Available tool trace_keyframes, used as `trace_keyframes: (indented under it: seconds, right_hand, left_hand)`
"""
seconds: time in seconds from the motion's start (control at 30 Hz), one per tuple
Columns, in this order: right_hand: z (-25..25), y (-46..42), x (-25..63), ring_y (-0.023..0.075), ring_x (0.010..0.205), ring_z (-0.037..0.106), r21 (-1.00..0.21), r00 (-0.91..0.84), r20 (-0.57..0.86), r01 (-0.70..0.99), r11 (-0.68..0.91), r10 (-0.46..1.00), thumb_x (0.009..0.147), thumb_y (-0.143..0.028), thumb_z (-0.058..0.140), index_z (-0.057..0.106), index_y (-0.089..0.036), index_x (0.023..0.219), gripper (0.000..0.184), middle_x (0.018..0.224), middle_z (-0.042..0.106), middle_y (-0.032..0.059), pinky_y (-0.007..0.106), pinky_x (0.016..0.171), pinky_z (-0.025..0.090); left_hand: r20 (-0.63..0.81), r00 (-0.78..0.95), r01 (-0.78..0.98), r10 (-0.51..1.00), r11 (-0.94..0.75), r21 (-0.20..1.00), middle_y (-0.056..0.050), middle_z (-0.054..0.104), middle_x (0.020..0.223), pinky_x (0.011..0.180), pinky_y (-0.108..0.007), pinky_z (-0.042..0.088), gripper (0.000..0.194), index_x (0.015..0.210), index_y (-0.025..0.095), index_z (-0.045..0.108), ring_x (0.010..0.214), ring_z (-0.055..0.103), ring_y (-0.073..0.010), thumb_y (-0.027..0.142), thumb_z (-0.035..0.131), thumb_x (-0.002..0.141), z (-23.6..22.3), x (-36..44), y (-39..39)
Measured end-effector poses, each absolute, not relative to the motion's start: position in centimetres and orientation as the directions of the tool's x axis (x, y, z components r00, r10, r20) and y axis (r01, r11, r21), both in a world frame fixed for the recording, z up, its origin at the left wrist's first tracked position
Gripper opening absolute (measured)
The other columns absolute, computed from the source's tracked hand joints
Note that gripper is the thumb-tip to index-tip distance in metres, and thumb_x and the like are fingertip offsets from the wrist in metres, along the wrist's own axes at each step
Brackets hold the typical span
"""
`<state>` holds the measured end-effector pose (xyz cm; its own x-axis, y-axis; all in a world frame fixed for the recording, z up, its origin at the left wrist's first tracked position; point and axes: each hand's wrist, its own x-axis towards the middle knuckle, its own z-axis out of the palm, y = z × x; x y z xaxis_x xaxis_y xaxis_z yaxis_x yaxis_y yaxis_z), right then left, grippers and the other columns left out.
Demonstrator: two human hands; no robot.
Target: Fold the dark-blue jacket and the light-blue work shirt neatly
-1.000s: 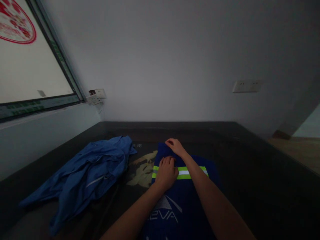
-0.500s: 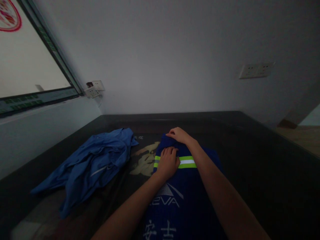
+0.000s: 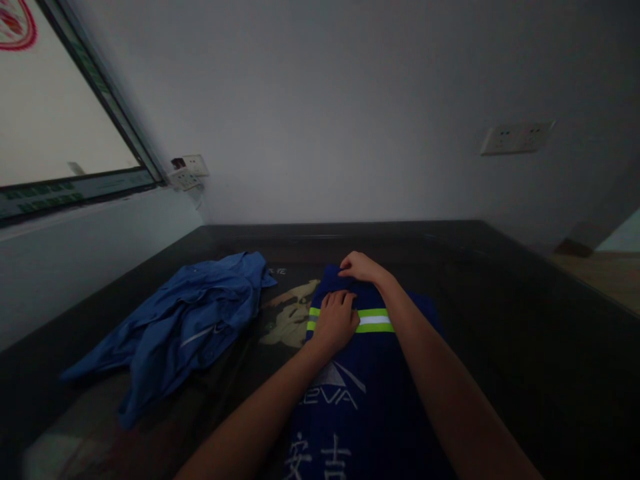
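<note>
A dark blue work garment (image 3: 365, 393) with a yellow and white reflective stripe and white lettering lies flat on the dark table (image 3: 525, 333) in front of me. My left hand (image 3: 335, 322) rests on the stripe, fingers together and pressing the cloth down. My right hand (image 3: 361, 267) is at the garment's far edge, fingers curled round a fold of the fabric.
A crumpled lighter blue jacket (image 3: 185, 320) lies to the left on the table. A pale printed patch (image 3: 287, 320) shows between the two garments. Wall sockets (image 3: 515, 137) are on the back wall, others (image 3: 187, 172) sit by the window frame at left.
The view has tilted down slightly, showing more of the garment's lettering. Both hands stay on the dark blue garment near its stripe and far edge.
</note>
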<state>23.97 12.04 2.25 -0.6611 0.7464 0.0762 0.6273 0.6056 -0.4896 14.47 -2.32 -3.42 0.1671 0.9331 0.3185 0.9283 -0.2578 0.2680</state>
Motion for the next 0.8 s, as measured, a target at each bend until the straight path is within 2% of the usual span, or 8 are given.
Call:
trace_keyframes:
  seconds: [0.13,0.33,0.43,0.53,0.67,0.8]
  right_hand:
    - [1.4,12.5,23.8,0.0123,0.060,0.054,-0.566,-0.637,0.124,0.584,0.582,0.761,0.066,-0.022,0.073,0.071,-0.014,0.068,0.008,0.062,0.065,0.0000,0.022,0.056,0.035]
    - [-0.2,13.5,23.7,0.0129,0.061,0.052,-0.669,-0.528,0.226,0.527,0.524,0.819,0.060,-0.025,0.076,0.067,-0.014,0.068,0.017,0.065,0.063,-0.0002,0.023,0.055,0.034]
    - [-0.7,13.6,23.4,0.0145,0.068,0.054,-0.711,-0.496,0.271,0.475,0.519,0.825,0.061,-0.028,0.075,0.066,-0.014,0.072,0.020,0.072,0.065,0.0019,0.023,0.059,0.036]
    - [-1.0,13.5,23.3,0.0154,0.073,0.056,-0.755,-0.525,0.280,0.397,0.522,0.804,0.071,-0.036,0.067,0.067,-0.014,0.079,0.023,0.079,0.066,0.0035,0.024,0.065,0.039]
    - [-1.2,13.7,24.1,0.0153,0.068,0.054,-0.799,-0.555,0.262,0.334,0.500,0.789,0.083,-0.049,0.050,0.068,-0.014,0.076,0.040,0.071,0.064,0.0030,0.025,0.063,0.037]
    - [-1.4,13.9,25.3,0.0135,0.056,0.046,-0.838,-0.581,0.224,0.296,0.459,0.782,0.080,-0.058,0.049,0.066,-0.014,0.069,0.048,0.058,0.055,-0.0008,0.025,0.055,0.033]
  left_hand:
    - [0.316,0.170,0.925,0.933,-0.262,0.276,-0.010,0.055,0.120,0.105,-0.040,0.030,0.035,0.119,0.018,0.052,0.116,0.048,-0.0245,0.020,0.047,0.084,-3.3,14.5,-2.4]
    - [0.299,0.165,0.919,0.940,-0.256,0.298,-0.010,0.056,0.122,0.107,-0.042,0.029,0.035,0.119,0.017,0.053,0.116,0.048,-0.0248,0.020,0.047,0.084,-3.2,14.4,-2.2]
    - [0.302,0.162,0.916,0.939,-0.257,0.307,-0.010,0.056,0.122,0.107,-0.042,0.028,0.035,0.119,0.018,0.054,0.116,0.048,-0.0247,0.020,0.047,0.084,-3.2,14.5,-2.2]
    - [0.316,0.166,0.901,0.934,-0.274,0.336,-0.010,0.057,0.121,0.107,-0.043,0.029,0.034,0.117,0.018,0.055,0.115,0.049,-0.0248,0.018,0.048,0.084,-3.2,14.6,-2.4]
    - [0.372,0.156,0.807,0.915,-0.335,0.486,-0.007,0.062,0.111,0.102,-0.040,0.036,0.029,0.107,0.020,0.059,0.107,0.055,-0.0220,0.014,0.049,0.081,-2.7,13.6,-1.7]
    - [0.469,-0.043,0.623,0.882,-0.343,0.703,-0.007,0.065,0.103,0.095,-0.032,0.041,0.024,0.100,0.017,0.060,0.100,0.058,-0.0186,0.015,0.042,0.084,-1.1,10.2,1.9]
